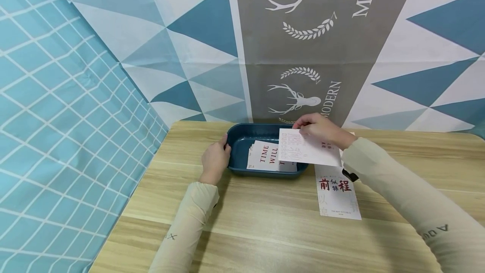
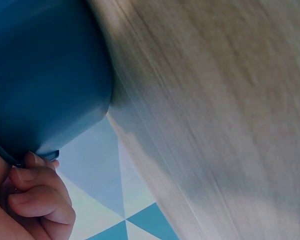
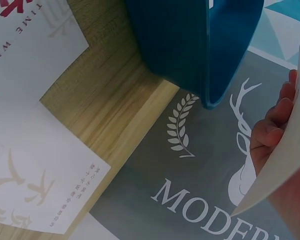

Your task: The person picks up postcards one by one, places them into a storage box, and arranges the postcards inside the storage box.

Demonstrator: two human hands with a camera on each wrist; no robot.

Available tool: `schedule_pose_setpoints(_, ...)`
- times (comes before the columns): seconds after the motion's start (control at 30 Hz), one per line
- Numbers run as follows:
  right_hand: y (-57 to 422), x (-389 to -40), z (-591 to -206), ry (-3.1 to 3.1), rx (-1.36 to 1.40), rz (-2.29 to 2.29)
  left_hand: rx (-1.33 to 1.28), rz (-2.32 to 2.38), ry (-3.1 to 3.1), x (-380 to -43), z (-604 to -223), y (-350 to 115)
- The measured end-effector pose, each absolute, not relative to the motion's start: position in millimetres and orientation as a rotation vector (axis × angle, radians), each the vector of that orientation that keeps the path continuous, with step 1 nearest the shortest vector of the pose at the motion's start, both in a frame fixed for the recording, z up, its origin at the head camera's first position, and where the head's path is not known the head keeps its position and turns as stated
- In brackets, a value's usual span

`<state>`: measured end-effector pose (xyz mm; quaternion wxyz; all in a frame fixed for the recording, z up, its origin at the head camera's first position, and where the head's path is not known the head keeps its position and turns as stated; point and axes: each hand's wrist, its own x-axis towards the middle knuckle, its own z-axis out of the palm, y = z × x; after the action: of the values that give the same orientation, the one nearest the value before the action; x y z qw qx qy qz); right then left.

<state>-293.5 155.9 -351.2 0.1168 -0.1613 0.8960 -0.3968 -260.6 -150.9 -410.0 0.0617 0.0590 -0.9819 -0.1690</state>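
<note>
A dark blue rectangular tray (image 1: 265, 173) stands near the back edge of the table. My left hand (image 1: 215, 159) grips its left end, fingers curled at the rim in the left wrist view. My right hand (image 1: 322, 129) pinches a white printed card (image 1: 308, 151) by its far edge, above the tray's right end. Inside the tray lie several white cards (image 1: 262, 159), the top one with red lettering; the held card partly covers them. Right of the tray, a card with red and blue characters (image 1: 338, 201) lies flat, partly hidden by the held card and right arm.
The wood-grain table (image 1: 257, 222) ends just behind the tray, against a patterned grey, white and blue backdrop (image 1: 261, 62). A blue checked cloth (image 1: 57, 138) hangs at the left. In the right wrist view, another card (image 3: 45, 175) lies close to the table's back edge.
</note>
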Motion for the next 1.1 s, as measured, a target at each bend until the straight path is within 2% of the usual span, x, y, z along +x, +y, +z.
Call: schedule_pose_setpoints(1.1,126,-302,-352,2.578,-0.528,-1.239,0.157,-0.538,-2.93,-261,-412,-151)
